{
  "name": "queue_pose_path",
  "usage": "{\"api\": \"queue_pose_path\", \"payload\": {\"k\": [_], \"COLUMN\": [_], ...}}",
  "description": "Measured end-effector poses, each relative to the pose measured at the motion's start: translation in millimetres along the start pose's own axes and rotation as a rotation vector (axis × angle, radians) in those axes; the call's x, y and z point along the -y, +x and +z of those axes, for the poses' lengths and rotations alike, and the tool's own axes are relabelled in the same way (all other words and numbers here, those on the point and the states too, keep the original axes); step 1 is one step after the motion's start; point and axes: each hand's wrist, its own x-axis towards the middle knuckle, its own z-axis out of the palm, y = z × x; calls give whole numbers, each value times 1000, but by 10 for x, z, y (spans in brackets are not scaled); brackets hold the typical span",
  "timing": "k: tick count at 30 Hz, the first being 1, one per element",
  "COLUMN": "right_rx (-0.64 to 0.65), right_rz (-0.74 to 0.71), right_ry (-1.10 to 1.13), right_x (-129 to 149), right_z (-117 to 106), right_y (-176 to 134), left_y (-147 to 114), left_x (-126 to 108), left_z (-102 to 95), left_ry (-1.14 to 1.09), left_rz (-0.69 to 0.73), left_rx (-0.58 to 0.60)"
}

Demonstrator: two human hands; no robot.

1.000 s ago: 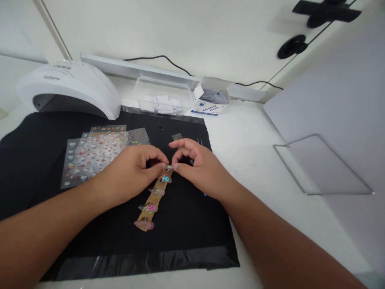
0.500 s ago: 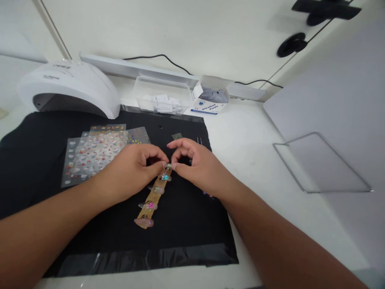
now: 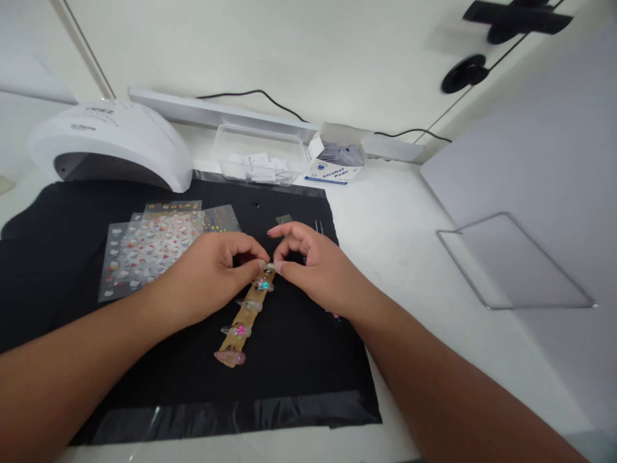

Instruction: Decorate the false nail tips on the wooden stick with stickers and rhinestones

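Observation:
A tan strip (image 3: 247, 316) lies slanted on the black mat, with several decorated false nails set crosswise along it. One nail carries a teal gem cluster (image 3: 263, 285), another a pink flower-like one (image 3: 240, 330), and a pinkish nail (image 3: 230, 357) sits at the near end. At the far end, my left hand (image 3: 219, 270) pinches one side of a small clear false nail (image 3: 270, 265) between thumb and forefinger. My right hand (image 3: 313, 263) pinches its other side, with an outer finger stretched away. The fingertips hide most of this nail.
Nail sticker sheets (image 3: 144, 247) overlap left of my hands on the black mat (image 3: 231, 399). Behind stand a white nail lamp (image 3: 110, 141), a clear tray (image 3: 263, 157) of packets and an alcohol pads box (image 3: 335, 168). Tweezers (image 3: 319, 227) and a wire frame (image 3: 518, 260) are at right.

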Motion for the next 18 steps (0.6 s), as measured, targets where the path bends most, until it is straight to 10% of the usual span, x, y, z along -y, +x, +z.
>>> {"api": "queue_pose_path", "payload": {"k": [9, 18], "right_rx": [-273, -190], "right_rz": [-147, -715], "right_ry": [93, -266], "right_x": [-32, -37], "right_z": [-93, -150], "right_y": [-80, -180], "left_y": [-75, -129], "left_x": [-64, -90], "left_z": [-93, -111], "left_ry": [46, 68], "left_rz": [160, 14], "left_rx": [-116, 161]}}
